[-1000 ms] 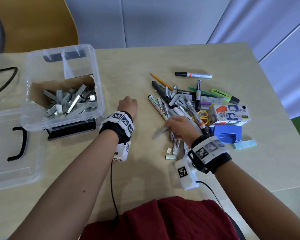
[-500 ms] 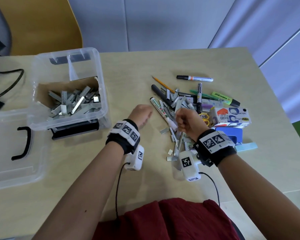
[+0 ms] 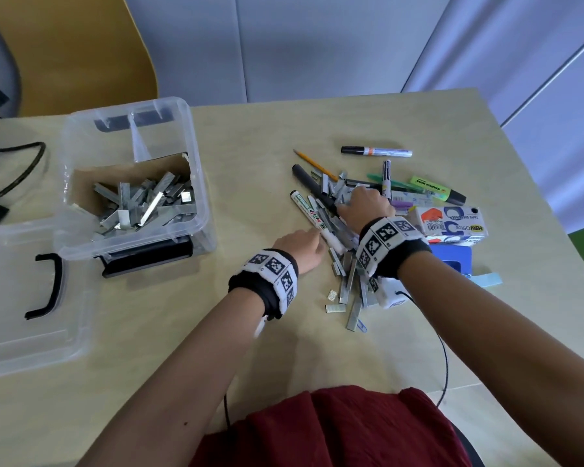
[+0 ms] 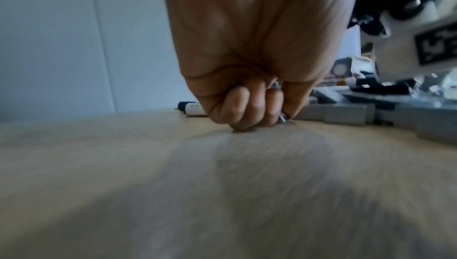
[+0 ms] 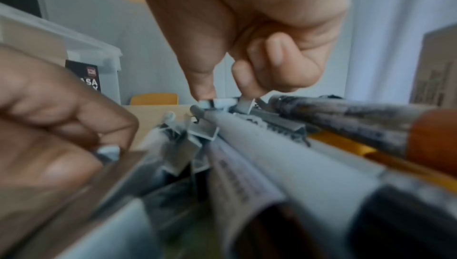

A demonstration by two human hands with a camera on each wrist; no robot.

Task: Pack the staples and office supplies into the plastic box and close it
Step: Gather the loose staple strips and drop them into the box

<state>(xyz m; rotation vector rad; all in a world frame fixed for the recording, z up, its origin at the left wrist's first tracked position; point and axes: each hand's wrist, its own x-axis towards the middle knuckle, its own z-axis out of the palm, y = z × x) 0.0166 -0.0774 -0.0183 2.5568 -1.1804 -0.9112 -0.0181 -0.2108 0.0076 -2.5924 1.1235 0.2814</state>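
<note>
The clear plastic box (image 3: 201, 153) stands open at the left with loose staple strips (image 3: 145, 203) in it. Its lid (image 3: 31, 342), with a black handle, lies on the table left of it. More staple strips (image 3: 349, 281) lie in a pile with pens to the right. My left hand (image 3: 304, 247) rests at the pile's left edge beside a white marker (image 3: 314, 217). In the left wrist view its curled fingers (image 4: 252, 110) hold bits of staple strip. My right hand (image 3: 364, 205) is deep in the pile, its thumb and finger (image 5: 225, 95) pinching a staple strip (image 5: 245, 105).
Around the pile lie a black-capped marker (image 3: 375, 151), a pencil (image 3: 312, 163), a green highlighter (image 3: 435, 190), a tape dispenser carton (image 3: 452, 224) and a blue item (image 3: 455, 261). A yellow chair (image 3: 75, 52) stands behind the box, a black cable (image 3: 24, 170) at far left.
My left hand has moved right, from near the box to the pile's edge. My right hand has reached forward, deeper among the staples and pens.
</note>
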